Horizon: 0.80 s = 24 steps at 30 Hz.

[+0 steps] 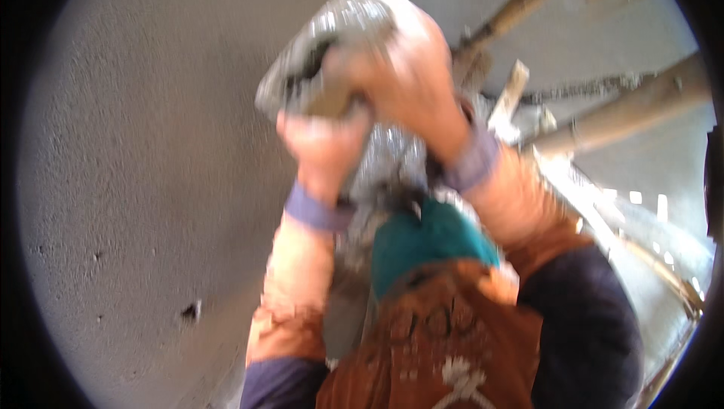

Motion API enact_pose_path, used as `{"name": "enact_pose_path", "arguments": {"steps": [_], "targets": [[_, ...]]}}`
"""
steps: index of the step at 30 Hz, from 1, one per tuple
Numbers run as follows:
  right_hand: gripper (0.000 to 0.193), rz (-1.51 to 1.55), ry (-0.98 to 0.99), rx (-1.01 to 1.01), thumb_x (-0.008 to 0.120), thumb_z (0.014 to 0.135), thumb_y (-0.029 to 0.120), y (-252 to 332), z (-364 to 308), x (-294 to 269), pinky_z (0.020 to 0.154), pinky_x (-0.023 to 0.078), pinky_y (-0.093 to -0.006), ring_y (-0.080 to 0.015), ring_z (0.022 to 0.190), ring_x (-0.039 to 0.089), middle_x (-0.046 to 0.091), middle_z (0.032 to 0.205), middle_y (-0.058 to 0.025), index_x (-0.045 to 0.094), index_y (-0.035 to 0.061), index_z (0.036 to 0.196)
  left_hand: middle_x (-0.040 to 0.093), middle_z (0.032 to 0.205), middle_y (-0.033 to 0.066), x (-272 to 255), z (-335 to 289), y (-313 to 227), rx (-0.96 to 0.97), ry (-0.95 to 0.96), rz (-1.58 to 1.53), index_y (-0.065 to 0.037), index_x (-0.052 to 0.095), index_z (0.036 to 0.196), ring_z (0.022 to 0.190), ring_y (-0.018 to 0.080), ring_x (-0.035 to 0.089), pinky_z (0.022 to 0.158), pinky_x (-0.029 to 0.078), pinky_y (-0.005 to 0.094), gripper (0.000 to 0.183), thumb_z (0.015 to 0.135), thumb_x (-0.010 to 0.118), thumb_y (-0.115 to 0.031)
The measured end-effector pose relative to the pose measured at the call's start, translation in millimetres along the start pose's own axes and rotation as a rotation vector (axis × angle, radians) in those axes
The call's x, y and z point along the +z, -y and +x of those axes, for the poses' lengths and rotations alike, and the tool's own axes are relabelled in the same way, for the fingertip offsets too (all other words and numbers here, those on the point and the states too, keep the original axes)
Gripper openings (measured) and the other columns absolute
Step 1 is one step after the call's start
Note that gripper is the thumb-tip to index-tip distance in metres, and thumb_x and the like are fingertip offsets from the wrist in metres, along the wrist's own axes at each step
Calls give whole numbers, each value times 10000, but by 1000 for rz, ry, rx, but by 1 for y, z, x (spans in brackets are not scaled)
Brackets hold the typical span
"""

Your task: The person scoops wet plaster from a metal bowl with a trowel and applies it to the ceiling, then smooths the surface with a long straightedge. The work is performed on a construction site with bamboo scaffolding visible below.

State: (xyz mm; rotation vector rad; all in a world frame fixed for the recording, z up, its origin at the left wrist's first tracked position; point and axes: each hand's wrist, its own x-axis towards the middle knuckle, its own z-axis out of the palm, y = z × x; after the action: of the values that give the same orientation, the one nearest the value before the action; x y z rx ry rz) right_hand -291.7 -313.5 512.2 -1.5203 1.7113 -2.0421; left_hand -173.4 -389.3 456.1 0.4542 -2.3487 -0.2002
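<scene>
Both of my hands are raised in front of the grey wall, around a grey block-like tool [343,20] that looks like a plastering float. Wet mortar glistens on its upper side, and a dark gap shows by my fingers. My right hand [411,66] wraps over the tool from the right, fingers bent and smeared by motion. Lower down, my left hand [324,145] is closed on its near edge, next to a tan part that may be wood. Motion blur hides the exact grip of the fingers.
The rough grey plastered wall [151,145] fills the left side, with a small hole [192,309] low down. Round poles [633,103] cross on the right, beside a short piece of wood [510,92]. A shiny grey surface [388,156] lies below my hands.
</scene>
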Motion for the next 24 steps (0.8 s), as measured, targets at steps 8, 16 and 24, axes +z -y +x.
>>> {"name": "enact_pose_path", "arguments": {"steps": [8, 16, 24], "targets": [[322, 86, 147, 21, 804, 643, 366, 16, 12, 10, 680, 550, -401, -267, 800, 664, 639, 900, -80, 679, 186, 879, 608, 1250, 145, -22, -17, 5, -91, -160, -467, 8, 519, 1298, 1146, 260, 593, 1041, 456, 438, 633, 721, 776, 29], [546, 58, 251, 167, 840, 626, 475, 23, -5, 33, 651, 550, -363, -262, 785, 674, 654, 915, -96, 664, 91, 972, 671, 1046, 190, -24, -70, 58, 29, 129, 326, -59, 646, 1180, 943, 306, 666, 909, 526, 435, 360, 866, 660, -234], [535, -68, 20, -67, 755, 754, 504, 60, 2, 29, 703, 520, -392, -327, 776, 642, 640, 932, -155, 657, 40, 1001, 645, 1012, 154, -14, 33, 38, -50, 249, 551, -10, 652, 1086, 939, 285, 661, 850, 522, 416, 310, 894, 614, -250]]}}
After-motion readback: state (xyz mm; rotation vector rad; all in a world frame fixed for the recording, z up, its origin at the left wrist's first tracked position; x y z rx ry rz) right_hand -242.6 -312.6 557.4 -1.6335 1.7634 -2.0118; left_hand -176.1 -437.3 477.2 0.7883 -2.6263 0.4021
